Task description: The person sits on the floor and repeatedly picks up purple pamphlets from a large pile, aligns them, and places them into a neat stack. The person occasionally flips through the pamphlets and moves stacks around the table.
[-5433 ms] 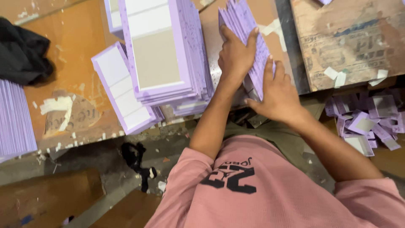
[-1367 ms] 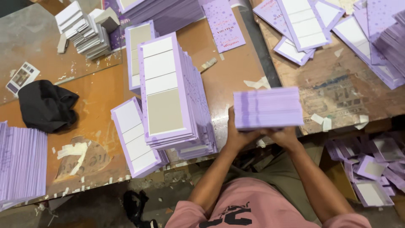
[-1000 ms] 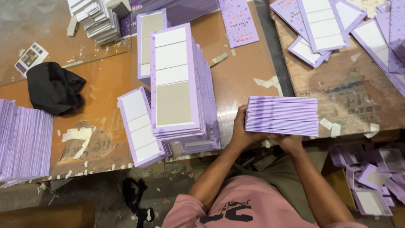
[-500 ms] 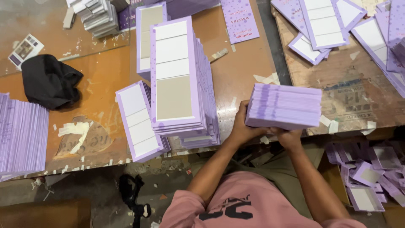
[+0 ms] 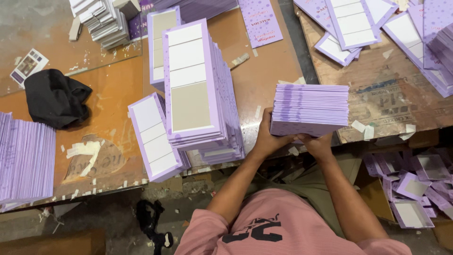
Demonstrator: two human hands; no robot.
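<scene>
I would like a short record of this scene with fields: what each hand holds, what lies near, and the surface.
left hand: grips the near left end of a bundle of purple cards
right hand: supports the same bundle from below
bundle: held on edge, level, over the table's near edge
nearby left: tall stack of purple-bordered panels
far left: black cloth
surface: brown worktable with paper scraps

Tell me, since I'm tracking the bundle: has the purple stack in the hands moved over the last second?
Yes. The purple stack has lifted slightly off the table edge and tilted, judged against the tall pile of purple cards beside it.
</scene>
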